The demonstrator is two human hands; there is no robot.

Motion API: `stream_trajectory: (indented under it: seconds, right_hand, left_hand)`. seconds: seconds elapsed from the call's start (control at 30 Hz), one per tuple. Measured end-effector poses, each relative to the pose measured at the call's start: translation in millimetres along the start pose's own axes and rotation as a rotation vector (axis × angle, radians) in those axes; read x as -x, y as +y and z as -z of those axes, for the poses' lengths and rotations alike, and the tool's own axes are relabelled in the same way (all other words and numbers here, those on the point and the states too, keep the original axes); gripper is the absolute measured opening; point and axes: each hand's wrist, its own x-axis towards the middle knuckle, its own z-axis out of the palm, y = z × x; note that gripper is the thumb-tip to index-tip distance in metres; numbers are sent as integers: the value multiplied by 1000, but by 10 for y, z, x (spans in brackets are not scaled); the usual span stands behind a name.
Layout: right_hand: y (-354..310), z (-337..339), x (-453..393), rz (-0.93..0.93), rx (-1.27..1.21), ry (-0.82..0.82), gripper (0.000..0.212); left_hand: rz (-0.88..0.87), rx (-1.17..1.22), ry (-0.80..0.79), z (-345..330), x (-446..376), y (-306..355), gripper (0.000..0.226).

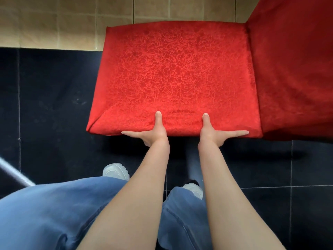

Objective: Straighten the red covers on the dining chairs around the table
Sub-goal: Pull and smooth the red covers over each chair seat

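Note:
A dining chair stands in front of me under a red textured cover (173, 73). The seat fills the middle of the view and the covered backrest (293, 69) rises at the right. My left hand (153, 134) and my right hand (210, 134) press on the seat's near edge, side by side. Each thumb lies straight on top of the seat. Each index finger stretches outward along the front edge, left and right. The other fingers are hidden below the edge. A diagonal fold shows in the cover at the near left corner (100, 120).
The chair stands on dark floor tiles (54, 105), with beige tiles (54, 24) beyond it. My legs in blue jeans and white shoes (116, 171) are just before the chair. A pale metal bar (16, 174) crosses the lower left.

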Motion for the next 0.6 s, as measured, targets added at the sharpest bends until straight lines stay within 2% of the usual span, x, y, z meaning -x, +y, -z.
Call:
stream_trajectory:
  seconds: [0.47,0.6]
  right_hand:
    - [-249,326,567,-16,159,-39,133]
    - [-297,409,853,-45,191,-50,133]
  left_hand:
    - [94,-20,96,521,413,188,133]
    - [72,-24,145,752,502,293,134]
